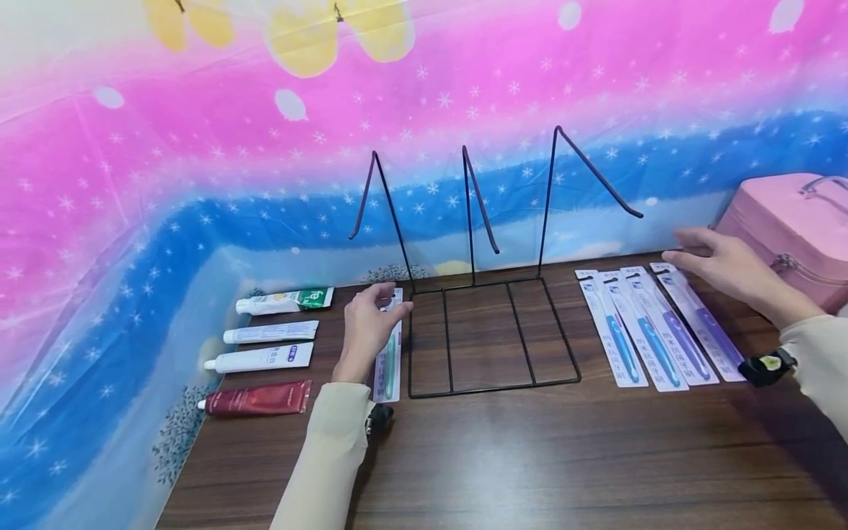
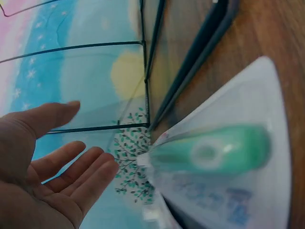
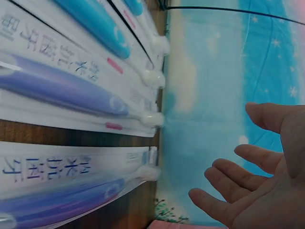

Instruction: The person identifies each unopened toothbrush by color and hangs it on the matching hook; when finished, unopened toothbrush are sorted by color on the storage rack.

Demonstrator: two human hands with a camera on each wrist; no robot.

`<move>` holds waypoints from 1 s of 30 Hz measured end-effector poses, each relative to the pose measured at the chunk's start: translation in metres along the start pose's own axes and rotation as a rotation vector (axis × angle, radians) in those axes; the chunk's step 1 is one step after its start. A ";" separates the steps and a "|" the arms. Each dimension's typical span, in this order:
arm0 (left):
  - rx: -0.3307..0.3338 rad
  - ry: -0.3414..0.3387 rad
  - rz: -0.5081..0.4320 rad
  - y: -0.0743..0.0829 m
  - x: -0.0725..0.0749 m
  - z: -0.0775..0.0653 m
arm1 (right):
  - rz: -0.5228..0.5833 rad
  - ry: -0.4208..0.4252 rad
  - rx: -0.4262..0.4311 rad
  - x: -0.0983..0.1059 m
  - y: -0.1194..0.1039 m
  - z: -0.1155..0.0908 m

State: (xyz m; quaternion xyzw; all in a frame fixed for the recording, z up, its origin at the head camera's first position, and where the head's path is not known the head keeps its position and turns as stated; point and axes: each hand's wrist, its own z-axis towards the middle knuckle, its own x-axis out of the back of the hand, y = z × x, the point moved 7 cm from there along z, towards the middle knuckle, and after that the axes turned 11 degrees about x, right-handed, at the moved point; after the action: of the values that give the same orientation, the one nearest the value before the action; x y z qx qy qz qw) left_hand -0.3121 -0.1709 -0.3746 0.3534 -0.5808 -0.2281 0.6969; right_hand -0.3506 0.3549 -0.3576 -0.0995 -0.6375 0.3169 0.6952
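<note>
My left hand hovers over a packaged green toothbrush beside the black wire rack. In the left wrist view the fingers look relaxed, and the green toothbrush pack lies apart from them. On the other side, my right hand is above the top end of the rightmost purple toothbrush pack. Its fingers are spread loosely and hold nothing, as the right wrist view of the hand shows. More blue and purple toothbrush packs lie side by side left of that one.
Several toothpaste tubes lie in a column at the left, among them a red tube and a green-and-white tube. A pink case stands at the far right. The rack's upright prongs rise before the patterned backdrop.
</note>
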 end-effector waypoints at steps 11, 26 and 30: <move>0.036 0.019 0.027 -0.005 -0.013 0.008 | -0.020 -0.010 -0.048 -0.008 0.026 -0.006; 0.086 -0.033 0.098 -0.009 -0.027 0.008 | -0.065 -0.074 -0.076 -0.025 0.055 -0.013; 0.085 -0.049 0.115 -0.009 -0.029 0.007 | -0.078 -0.067 -0.071 -0.027 0.056 -0.012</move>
State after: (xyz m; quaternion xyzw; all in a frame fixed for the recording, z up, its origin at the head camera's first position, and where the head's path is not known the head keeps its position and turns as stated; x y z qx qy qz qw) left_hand -0.3247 -0.1571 -0.3999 0.3432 -0.6261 -0.1713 0.6788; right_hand -0.3565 0.3869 -0.4123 -0.0884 -0.6748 0.2701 0.6811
